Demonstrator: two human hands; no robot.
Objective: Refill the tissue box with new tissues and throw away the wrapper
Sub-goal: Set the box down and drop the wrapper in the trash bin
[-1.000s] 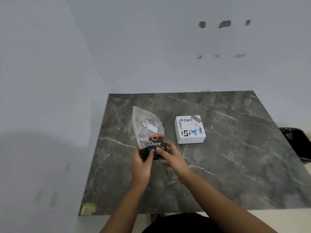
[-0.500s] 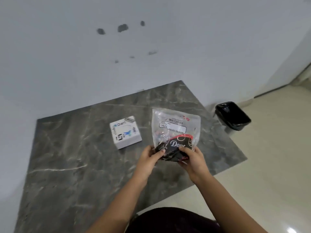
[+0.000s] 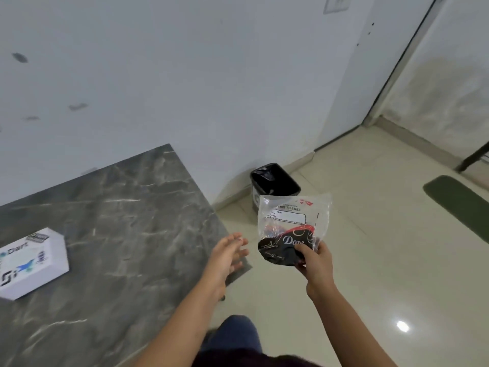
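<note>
Now that I have turned from the table (image 3: 111,207) and its white tissue box (image 3: 31,263), my left hand (image 3: 227,254) has let go, fingers spread and empty; my right hand (image 3: 315,260) pinches the wrapper (image 3: 291,223) toward the black bin (image 3: 274,181)

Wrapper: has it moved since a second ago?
Yes. The wrapper, held over the table near the box before, now hangs past the table's edge above the floor, toward the bin, in the right hand alone.

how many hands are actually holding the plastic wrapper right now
1. The right hand pinches the wrapper at its lower edge, out over the floor near the black bin. The left hand is open beside it, not touching.
</note>
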